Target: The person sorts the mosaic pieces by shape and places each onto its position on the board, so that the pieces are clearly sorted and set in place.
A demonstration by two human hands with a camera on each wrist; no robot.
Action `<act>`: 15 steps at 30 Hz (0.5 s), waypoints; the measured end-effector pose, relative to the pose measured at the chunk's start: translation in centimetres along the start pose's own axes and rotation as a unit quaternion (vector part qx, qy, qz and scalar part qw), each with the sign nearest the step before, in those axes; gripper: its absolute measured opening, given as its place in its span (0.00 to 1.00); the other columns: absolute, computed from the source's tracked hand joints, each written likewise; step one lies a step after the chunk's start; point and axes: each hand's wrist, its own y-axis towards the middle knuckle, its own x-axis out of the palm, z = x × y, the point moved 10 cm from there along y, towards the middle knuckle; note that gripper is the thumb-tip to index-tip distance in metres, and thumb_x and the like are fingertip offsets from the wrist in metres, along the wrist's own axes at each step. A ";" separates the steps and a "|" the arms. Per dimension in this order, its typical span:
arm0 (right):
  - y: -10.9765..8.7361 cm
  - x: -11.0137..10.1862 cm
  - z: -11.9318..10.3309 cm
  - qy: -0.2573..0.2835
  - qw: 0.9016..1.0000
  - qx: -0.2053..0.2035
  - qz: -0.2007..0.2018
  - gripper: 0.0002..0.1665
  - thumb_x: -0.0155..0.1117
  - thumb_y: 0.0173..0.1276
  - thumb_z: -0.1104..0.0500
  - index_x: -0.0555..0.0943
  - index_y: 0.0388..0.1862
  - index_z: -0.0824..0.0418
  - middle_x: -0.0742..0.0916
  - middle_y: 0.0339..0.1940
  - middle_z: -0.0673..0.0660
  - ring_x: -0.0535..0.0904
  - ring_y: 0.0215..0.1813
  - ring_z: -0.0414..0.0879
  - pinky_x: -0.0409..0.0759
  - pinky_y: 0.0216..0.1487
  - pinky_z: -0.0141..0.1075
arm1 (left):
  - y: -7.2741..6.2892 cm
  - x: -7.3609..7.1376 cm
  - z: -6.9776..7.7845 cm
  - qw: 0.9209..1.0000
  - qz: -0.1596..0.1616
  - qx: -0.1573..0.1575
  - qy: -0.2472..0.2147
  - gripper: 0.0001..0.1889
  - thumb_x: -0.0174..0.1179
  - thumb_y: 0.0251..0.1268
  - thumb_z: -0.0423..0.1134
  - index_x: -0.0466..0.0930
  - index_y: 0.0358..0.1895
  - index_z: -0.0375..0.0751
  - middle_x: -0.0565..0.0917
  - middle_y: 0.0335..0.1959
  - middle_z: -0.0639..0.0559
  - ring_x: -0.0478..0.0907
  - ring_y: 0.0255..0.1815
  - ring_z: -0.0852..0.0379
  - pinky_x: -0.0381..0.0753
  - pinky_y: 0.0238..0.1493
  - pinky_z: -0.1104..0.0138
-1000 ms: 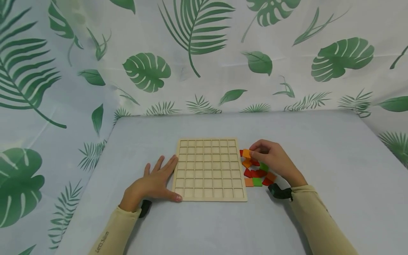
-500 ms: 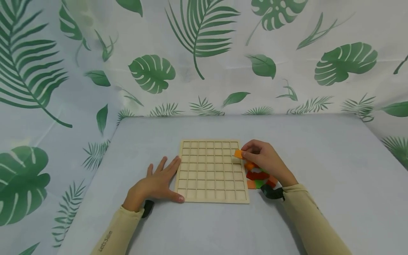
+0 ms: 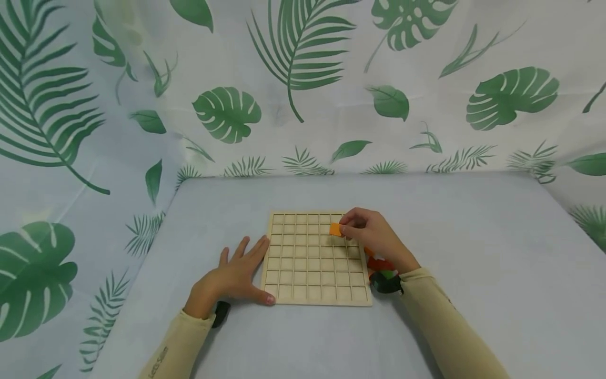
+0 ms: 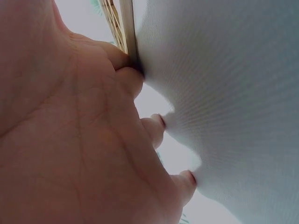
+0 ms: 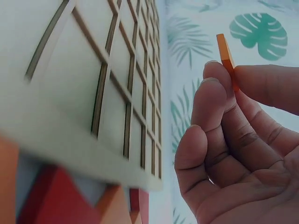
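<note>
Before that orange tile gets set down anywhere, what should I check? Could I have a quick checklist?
1. Orange tile held: ok, pinched between thumb and fingertip in the right wrist view.
2. Tile lifted off the grid board: ok, a gap shows in the right wrist view.
3. Board steadied: ok, the left fingers touch its left edge.
4. Tile seated in a square: not ok, it hangs above the grid.
5. All loose pieces visible from the head view: not ok, the right arm partly covers them.
6. Intended square: cannot tell.

View from my head, forward and down, wrist views close against left hand (image 4: 88, 126), right hand (image 5: 245, 149), grid board (image 3: 314, 265) in all.
</note>
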 end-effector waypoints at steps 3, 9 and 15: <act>0.2 0.8 -0.3 0.011 1.000 -0.001 -0.009 0.09 0.67 0.78 0.61 0.85 0.51 0.65 0.90 0.38 0.61 0.85 0.41 0.60 0.83 0.47 0.48 | -0.2 0.3 -0.1 1.000 -0.003 0.001 -0.002 0.73 0.83 0.51 0.63 0.40 0.89 0.39 0.42 0.90 0.47 0.28 0.88 0.35 0.28 0.76 0.28; 1.0 1.7 -1.1 0.028 1.000 -0.006 -0.013 0.09 0.68 0.77 0.61 0.86 0.51 0.64 0.90 0.38 0.60 0.85 0.43 0.62 0.83 0.51 0.53 | -0.1 0.2 -0.1 1.000 -0.001 0.004 -0.001 0.73 0.82 0.51 0.63 0.39 0.89 0.39 0.42 0.90 0.47 0.28 0.88 0.36 0.27 0.76 0.28; 1.4 2.6 -1.5 0.041 0.999 -0.014 -0.022 0.10 0.68 0.77 0.61 0.85 0.51 0.67 0.90 0.38 0.60 0.85 0.42 0.62 0.83 0.51 0.53 | 0.0 0.1 0.0 1.000 -0.006 0.002 0.003 0.73 0.81 0.52 0.65 0.39 0.89 0.40 0.41 0.90 0.47 0.28 0.88 0.36 0.28 0.76 0.28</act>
